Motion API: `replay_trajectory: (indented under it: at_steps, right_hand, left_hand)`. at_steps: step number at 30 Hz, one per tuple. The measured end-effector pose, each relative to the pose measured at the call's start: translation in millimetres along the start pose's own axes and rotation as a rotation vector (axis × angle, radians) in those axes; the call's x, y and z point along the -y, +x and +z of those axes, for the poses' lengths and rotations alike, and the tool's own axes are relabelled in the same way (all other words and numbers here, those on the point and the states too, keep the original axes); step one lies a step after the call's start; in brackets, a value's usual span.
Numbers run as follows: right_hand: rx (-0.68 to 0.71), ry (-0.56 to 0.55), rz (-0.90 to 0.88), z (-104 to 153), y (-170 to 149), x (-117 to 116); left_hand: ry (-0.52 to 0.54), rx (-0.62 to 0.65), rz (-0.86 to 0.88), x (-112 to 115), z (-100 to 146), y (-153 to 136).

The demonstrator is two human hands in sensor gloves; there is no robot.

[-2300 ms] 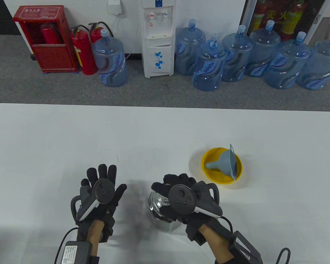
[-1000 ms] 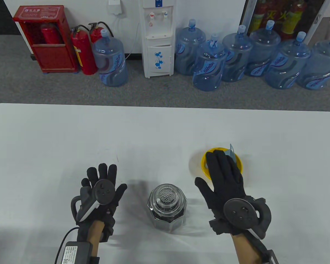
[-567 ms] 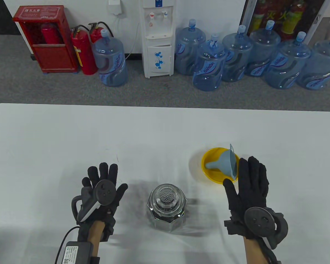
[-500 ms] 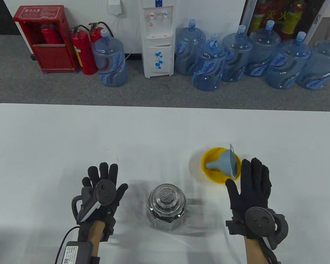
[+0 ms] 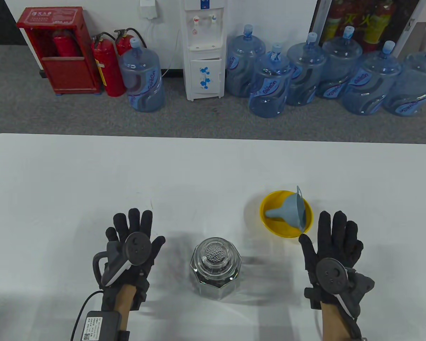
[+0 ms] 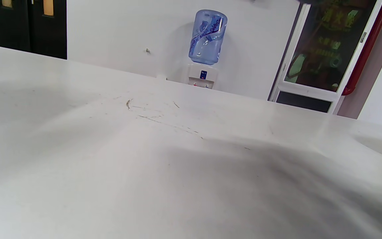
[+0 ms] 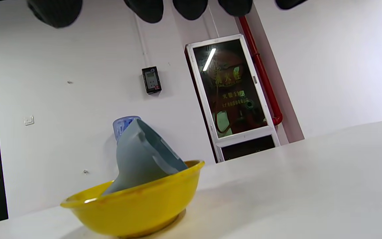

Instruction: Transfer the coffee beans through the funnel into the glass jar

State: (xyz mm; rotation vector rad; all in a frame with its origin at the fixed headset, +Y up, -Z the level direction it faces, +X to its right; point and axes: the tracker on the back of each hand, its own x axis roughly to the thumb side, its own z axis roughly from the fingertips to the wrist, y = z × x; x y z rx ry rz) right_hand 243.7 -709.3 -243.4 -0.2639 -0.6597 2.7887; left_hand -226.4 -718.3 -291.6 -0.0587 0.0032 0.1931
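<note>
Glass jar (image 5: 215, 267) sits near the front of the tabletop (image 5: 206, 170), btwn both hands, dark coffee beans (image 5: 216, 254) showing thru its mouth. Yellow bowl (image 5: 269, 227) to its right, further back, holds the blue funnel (image 5: 291, 212) lying on its side, wide end propped on the rim. Right hand (image 5: 332, 250) just beside the bowl, fingers (image 7: 191, 8) spread, gripping nothing. Left hand (image 5: 133, 248) flat, fingers splayed, w/ nothing in it. Jar faceted, clear.
</note>
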Motion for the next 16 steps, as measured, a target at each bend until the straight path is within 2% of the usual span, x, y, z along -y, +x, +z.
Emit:
replay_trajectory:
  at_steps: [16]
  right_hand:
    - [-0.042,0.058,-0.004,1.1,-4.9,-8.9]
  left_hand:
    - [0.009,-0.005,-0.008,-1.1,0.7,0.1]
